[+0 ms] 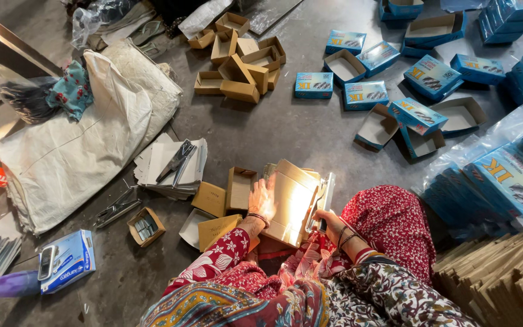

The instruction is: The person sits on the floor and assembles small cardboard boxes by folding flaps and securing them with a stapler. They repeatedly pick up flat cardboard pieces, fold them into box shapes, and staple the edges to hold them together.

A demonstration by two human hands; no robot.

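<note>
My left hand (263, 198) lies flat on the left edge of a folded brown cardboard sheet (290, 203) that rests on my lap, fingers spread over it. My right hand (329, 221) grips the sheet's right side, next to a metal stapler-like tool (325, 195) that stands against the cardboard. Whether the right hand also holds the tool I cannot tell. Small open brown boxes (239, 188) lie just left of my left hand on the grey floor.
A pile of small brown boxes (237, 66) lies farther off, blue lidded boxes (364, 94) at the upper right, wrapped blue packs (503, 175) at the right. Flat cardboard stacks (503, 278) are at the lower right. White sack (74, 151), paper stack with pliers (174, 163) at left.
</note>
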